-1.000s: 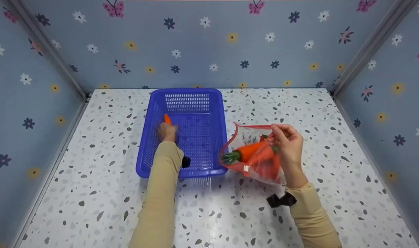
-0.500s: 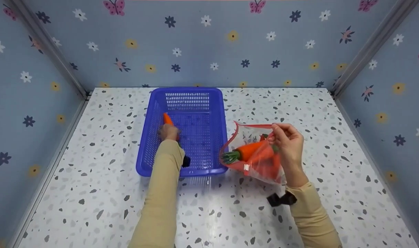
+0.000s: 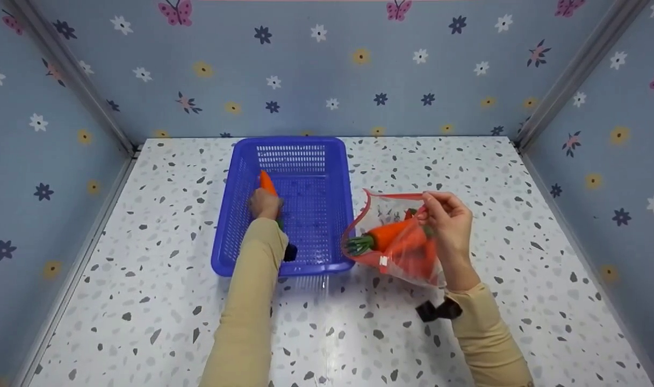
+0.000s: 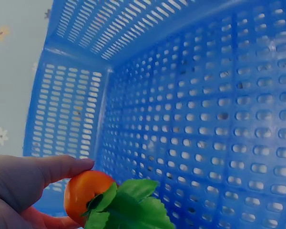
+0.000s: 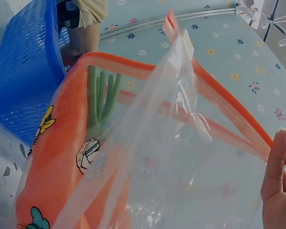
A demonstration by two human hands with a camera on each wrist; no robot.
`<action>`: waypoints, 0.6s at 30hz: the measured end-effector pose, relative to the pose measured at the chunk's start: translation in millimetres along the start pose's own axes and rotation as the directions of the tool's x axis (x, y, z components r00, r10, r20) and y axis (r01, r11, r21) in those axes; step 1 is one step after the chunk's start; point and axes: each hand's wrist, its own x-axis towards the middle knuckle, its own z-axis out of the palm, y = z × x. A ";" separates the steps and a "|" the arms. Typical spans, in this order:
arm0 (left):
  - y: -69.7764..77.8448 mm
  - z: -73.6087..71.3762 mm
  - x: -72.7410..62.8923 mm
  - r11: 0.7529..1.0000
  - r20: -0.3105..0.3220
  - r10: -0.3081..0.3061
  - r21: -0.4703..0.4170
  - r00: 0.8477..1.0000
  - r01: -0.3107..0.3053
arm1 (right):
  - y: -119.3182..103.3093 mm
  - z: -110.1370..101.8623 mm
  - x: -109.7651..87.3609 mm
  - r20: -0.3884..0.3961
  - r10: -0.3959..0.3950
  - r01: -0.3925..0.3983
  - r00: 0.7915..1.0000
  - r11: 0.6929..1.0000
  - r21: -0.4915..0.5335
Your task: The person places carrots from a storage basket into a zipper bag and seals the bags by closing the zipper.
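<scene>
Inside the blue plastic basket (image 3: 305,215), my left hand (image 3: 264,204) holds an orange carrot (image 3: 268,181) near the basket's left side. The left wrist view shows my thumb and fingers about the carrot's thick end (image 4: 87,192), by its green leaves (image 4: 133,207). My right hand (image 3: 451,226) pinches the red upper edge of a clear zip bag (image 3: 412,266), whose mouth gapes toward the basket. A carrot with a green top (image 3: 388,235) lies in the bag among other red and orange things, partly hidden by the film. Cartoon prints (image 5: 90,155) decorate the bag.
The basket and bag stand side by side on a white speckled tabletop (image 3: 327,333). Blue flower-patterned walls (image 3: 316,64) enclose the table at the back and both sides. A white zip slider (image 3: 384,262) sits on the bag's near edge.
My left hand has shifted slightly forward and right with the carrot, and more of its orange tip and some green show. My right hand and the bag have stayed nearly still.
</scene>
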 end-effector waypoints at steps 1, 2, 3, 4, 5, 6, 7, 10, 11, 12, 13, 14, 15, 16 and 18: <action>15.8 -23.5 -32.7 1.000 0.012 0.003 -0.010 1.000 -0.003 | 4.4 -3.3 2.4 0.002 0.000 0.000 1.000 1.000 0.000; 28.3 -42.0 -58.6 1.000 0.019 0.014 -0.022 1.000 -0.014 | 10.9 -8.4 5.9 0.014 -0.009 0.009 1.000 1.000 0.003; 38.3 -57.1 -78.8 0.999 0.034 0.027 -0.030 0.999 -0.026 | 15.8 -11.1 8.4 0.010 -0.018 0.019 1.000 1.000 -0.017; 47.2 -71.2 -96.3 0.999 0.053 0.036 -0.038 0.998 -0.034 | 23.2 -16.4 12.2 0.016 -0.024 0.024 1.000 1.000 -0.010; 52.4 -78.9 -106.4 0.998 0.047 0.056 -0.036 0.997 -0.054 | 28.3 -19.7 14.8 0.012 -0.030 0.030 0.999 0.999 -0.023; 56.4 -84.9 -114.0 0.997 0.044 0.077 -0.036 0.996 -0.075 | 34.5 -23.8 17.8 0.014 -0.036 0.036 0.999 0.999 -0.027; 59.6 -89.7 -119.7 0.995 0.045 0.097 -0.037 0.994 -0.096 | 39.9 -27.6 20.5 0.016 -0.034 0.034 0.999 0.999 -0.015; 66.3 -98.6 -126.7 0.988 0.044 0.152 -0.045 0.987 -0.150 | 40.9 -30.0 21.9 0.017 -0.021 0.021 1.000 1.000 0.006; 68.5 -100.2 -127.9 0.986 0.044 0.162 -0.055 0.986 -0.160 | 41.5 -30.5 22.2 0.015 -0.020 0.020 1.000 1.000 0.009; 70.6 -102.0 -129.1 0.983 0.043 0.176 -0.062 0.983 -0.173 | 41.9 -30.8 22.3 0.013 -0.017 0.017 1.000 1.000 0.014; 72.8 -103.9 -130.4 0.981 0.045 0.187 -0.069 0.981 -0.184 | 41.8 -31.0 22.4 0.014 -0.015 0.014 1.000 1.000 0.025; 74.8 -105.5 -131.3 0.977 0.044 0.203 -0.070 0.978 -0.199 | 41.6 -30.8 22.4 0.014 -0.015 0.015 1.000 1.000 0.024; 76.8 -107.4 -132.4 0.974 0.043 0.217 -0.070 0.975 -0.213 | 41.1 -30.2 22.1 0.013 -0.017 0.017 1.000 1.000 0.024; 78.7 -108.5 -133.4 0.972 0.042 0.229 -0.068 0.973 -0.226 | 40.6 -29.5 21.7 0.013 -0.018 0.017 1.000 1.000 0.021; 82.3 -112.5 -137.4 0.965 0.039 0.255 -0.071 0.966 -0.252 | 47.8 -31.8 24.0 0.007 -0.038 0.038 0.999 0.999 0.001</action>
